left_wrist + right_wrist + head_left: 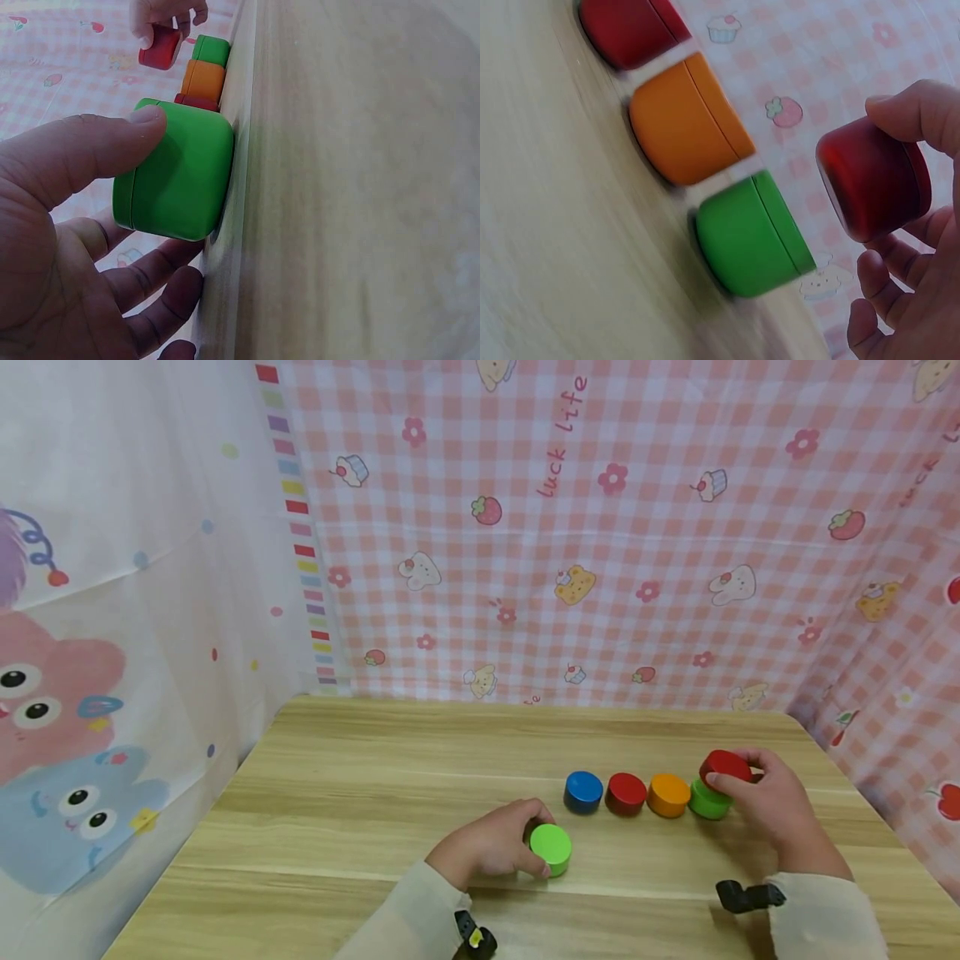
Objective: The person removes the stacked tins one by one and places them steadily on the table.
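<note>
My left hand (495,842) grips a light green round tin (551,849) by its sides, thumb on the near side; in the left wrist view the green tin (184,172) stands at the tabletop. A red round tin (874,180) is pinched between thumb and fingers of my right hand (772,793), raised beside and above a green tin (754,236). That green tin ends a row on the table: a blue tin (583,792), another red tin (626,794), an orange tin (668,795), then the green one.
The row stands on a wooden table (360,777), right of its middle. Behind the far edge hangs a pink checked curtain (525,543); a white printed curtain (172,568) hangs at the left. Black camera mounts (750,897) sit on both wrists.
</note>
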### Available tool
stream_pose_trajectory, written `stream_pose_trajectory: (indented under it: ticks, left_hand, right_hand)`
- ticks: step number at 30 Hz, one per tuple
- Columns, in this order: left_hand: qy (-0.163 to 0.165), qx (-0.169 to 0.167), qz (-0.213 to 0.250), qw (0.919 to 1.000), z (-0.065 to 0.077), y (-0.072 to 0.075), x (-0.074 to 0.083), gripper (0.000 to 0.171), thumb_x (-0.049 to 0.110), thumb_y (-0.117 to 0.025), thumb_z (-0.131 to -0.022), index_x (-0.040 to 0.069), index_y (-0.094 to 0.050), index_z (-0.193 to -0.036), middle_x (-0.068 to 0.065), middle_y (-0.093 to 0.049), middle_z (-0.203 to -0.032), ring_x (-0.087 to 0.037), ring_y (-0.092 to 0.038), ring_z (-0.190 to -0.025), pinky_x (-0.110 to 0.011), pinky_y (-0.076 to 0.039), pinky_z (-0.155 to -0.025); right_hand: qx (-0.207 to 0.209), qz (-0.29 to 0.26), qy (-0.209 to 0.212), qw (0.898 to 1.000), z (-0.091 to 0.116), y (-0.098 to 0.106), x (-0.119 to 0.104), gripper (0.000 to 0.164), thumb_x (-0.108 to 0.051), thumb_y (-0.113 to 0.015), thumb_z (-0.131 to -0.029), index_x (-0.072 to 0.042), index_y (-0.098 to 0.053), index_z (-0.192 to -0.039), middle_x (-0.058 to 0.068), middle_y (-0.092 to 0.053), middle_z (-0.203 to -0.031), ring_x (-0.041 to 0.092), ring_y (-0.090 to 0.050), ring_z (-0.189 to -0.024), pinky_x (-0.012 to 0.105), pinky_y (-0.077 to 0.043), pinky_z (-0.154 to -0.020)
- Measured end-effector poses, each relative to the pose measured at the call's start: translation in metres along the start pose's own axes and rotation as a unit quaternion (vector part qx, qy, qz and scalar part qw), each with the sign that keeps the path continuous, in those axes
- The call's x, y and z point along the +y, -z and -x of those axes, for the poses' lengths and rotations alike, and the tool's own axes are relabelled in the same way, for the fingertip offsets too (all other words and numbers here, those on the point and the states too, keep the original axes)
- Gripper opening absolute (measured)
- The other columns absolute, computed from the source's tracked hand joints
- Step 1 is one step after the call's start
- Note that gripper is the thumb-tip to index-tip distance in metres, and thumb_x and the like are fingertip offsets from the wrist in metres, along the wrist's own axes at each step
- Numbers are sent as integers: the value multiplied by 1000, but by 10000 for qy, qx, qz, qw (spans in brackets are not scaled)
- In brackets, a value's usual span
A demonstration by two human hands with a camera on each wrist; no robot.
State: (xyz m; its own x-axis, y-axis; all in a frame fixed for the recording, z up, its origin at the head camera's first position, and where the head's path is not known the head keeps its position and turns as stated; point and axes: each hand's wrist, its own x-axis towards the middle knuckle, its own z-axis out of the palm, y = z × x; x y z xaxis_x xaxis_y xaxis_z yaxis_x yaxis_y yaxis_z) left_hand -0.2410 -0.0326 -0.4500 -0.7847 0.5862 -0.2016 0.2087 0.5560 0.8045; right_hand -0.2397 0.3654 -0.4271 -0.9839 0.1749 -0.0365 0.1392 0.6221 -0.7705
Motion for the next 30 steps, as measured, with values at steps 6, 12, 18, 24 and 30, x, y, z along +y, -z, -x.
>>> stream_pose_trajectory:
  ticks: [6, 12, 18, 24, 30]
  left_hand:
    - [-11, -10, 18, 10000, 0, 0, 0, 44, 11, -91, -81, 22, -63, -113, 10, -64, -111, -12, -58, -103, -39, -47, -102]
    - [-22, -16, 6, 10000, -1, 0, -1, 44, 12, -92, -81, 22, -63, -113, 10, -64, -112, -12, -58, -103, -39, -47, -103]
    - [20, -53, 37, 10000, 0, 0, -1, 43, 13, -91, -82, 23, -63, -113, 10, -64, -112, -12, -58, -104, -39, -47, -103]
    - [-1, -46, 86, 10000, 1, 0, 0, 43, 12, -91, -82, 23, -63, -113, 10, -64, -111, -12, -58, -104, -40, -46, -104]
    - [-27, -43, 67, 10000, 1, 0, -1, 43, 12, -91, -82, 23, -63, -113, 10, -64, -112, -12, -58, -104, -40, -46, -104]
  right_hand:
    - [127, -207, -371, 9990, 0, 8, 7, 84, -50, -65, -102, 7, -34, -154, 36, -38, -153, 50, -45, -125, 32, -47, -83]
    - [346, -451, -574, 9967, 0, 12, 13, 82, -46, -65, -102, 8, -32, -155, 35, -37, -154, 48, -44, -125, 21, -46, -73]
    - [624, -442, -723, 9944, -1, 15, 25, 82, -45, -63, -103, 10, -32, -155, 35, -37, -154, 48, -43, -128, 30, -43, -81]
    - [701, -553, -974, 9912, -4, 15, 34, 82, -45, -66, -101, 10, -34, -152, 34, -37, -154, 46, -43, -128, 31, -45, -82]
    - [648, -609, -1158, 9893, -6, 14, 38, 85, -45, -67, -100, 10, -32, -153, 36, -35, -156, 50, -40, -134, 57, -45, -103]
